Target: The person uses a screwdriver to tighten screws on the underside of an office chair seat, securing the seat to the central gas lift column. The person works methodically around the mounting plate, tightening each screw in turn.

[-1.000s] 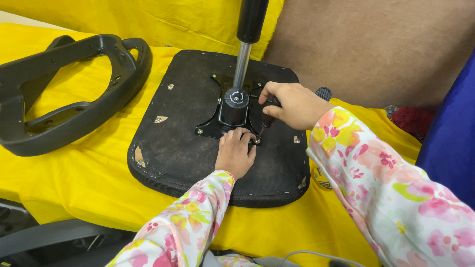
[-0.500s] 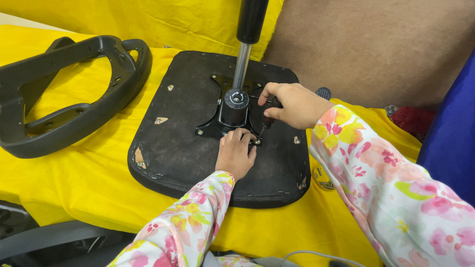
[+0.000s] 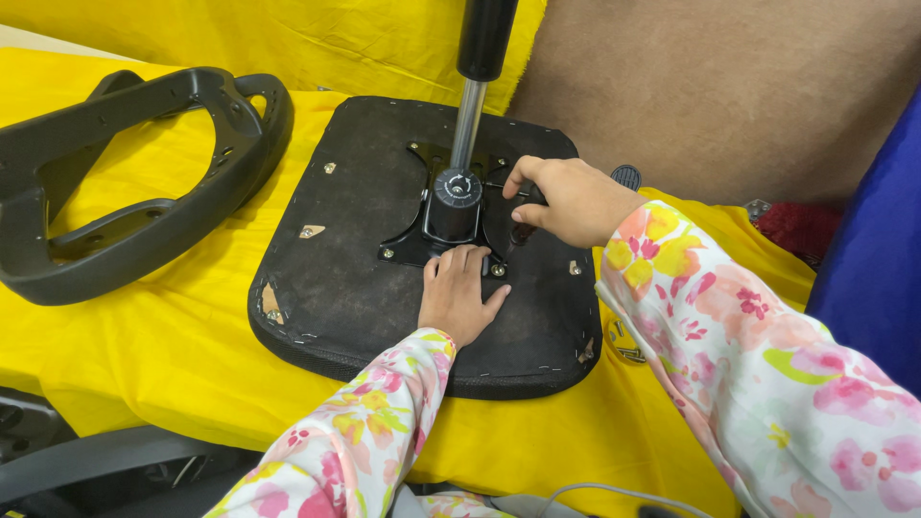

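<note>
A black chair seat base [image 3: 355,278] lies upside down on a yellow cloth [image 3: 163,345]. A black metal mounting plate [image 3: 422,230] is bolted at its middle, and a gas lift cylinder [image 3: 470,105] stands upright from it. My left hand [image 3: 459,297] rests flat on the seat, fingertips touching the plate's near edge. My right hand [image 3: 566,200] curls over the plate's right side and grips a small dark part there; the hand hides what it is. Both sleeves are floral.
A black plastic chair frame piece [image 3: 134,192] lies at the left on the cloth. A brown surface [image 3: 729,96] stands behind, a blue object [image 3: 878,278] at the right. Dark chair parts [image 3: 86,460] sit below the table's front edge.
</note>
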